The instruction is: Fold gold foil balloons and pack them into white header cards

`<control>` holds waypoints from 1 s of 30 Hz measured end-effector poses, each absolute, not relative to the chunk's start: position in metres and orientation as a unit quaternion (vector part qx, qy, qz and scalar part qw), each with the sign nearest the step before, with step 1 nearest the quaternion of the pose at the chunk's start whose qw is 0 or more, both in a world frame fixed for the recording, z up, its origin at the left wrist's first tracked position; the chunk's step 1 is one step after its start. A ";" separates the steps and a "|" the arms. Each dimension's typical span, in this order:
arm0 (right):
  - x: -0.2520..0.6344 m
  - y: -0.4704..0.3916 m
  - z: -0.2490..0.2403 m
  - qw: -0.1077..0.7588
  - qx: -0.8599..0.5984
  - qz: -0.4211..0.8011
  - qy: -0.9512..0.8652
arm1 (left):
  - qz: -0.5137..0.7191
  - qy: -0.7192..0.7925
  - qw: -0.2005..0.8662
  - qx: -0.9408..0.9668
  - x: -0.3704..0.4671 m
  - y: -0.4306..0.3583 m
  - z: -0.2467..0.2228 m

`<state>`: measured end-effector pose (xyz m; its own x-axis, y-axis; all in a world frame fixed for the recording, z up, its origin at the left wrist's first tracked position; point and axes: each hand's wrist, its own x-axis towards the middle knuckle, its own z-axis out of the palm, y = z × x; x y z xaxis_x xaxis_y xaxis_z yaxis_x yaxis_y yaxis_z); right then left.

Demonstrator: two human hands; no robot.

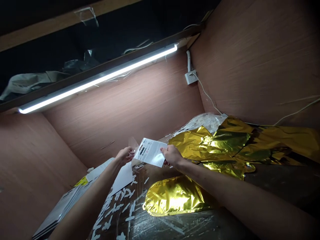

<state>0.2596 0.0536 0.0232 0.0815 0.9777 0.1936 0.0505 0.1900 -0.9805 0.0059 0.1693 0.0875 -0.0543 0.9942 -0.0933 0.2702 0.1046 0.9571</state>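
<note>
A white printed card package [150, 152] with a dark hang slot is held up over the table. My right hand [172, 155] grips its right edge, thumb on top. At its left end my left hand [125, 155] has its fingers closed on a clear plastic flap [133, 144]. Below my right forearm lies a flat gold foil balloon [175, 196] with a rounded end. More gold foil [200, 143] is heaped behind and to the right of my right hand.
White strips [131, 211] are scattered on the dark table [160, 230]. Stacked sheets or packets [60, 206] stand at the left. Clear plastic [205, 121] lies at the back, near a cable from the wall socket [191, 77]. Wooden panels enclose the table beneath a lit tube [100, 80].
</note>
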 end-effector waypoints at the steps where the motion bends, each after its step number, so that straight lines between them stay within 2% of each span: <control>1: 0.260 0.051 0.023 0.533 -0.469 0.425 -0.561 | 0.435 0.590 0.466 0.494 0.004 0.163 0.089; 6: 0.259 0.039 0.023 0.373 -0.388 0.365 -0.760 | 0.515 0.463 0.570 0.443 -0.006 0.113 0.081; 12: 0.251 0.028 0.022 0.326 -0.370 0.295 -0.819 | 0.565 0.372 0.620 0.396 -0.019 0.054 0.047; 21: 0.245 0.039 -0.004 0.336 -0.382 0.378 -0.773 | 0.539 0.268 0.706 0.373 -0.034 0.015 0.039; 26: 0.245 0.035 -0.005 0.383 -0.366 0.471 -0.705 | 0.551 0.272 0.662 0.429 -0.040 0.011 0.039; 30: 0.244 0.027 0.003 0.402 -0.359 0.492 -0.684 | 0.582 0.304 0.629 0.415 -0.039 0.011 0.039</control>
<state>0.2439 0.0268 0.0035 -0.4194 0.8863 0.1963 0.0948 0.2578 -0.9615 -0.0393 0.0110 0.0387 0.1369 0.9854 0.1009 -0.4803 -0.0231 0.8768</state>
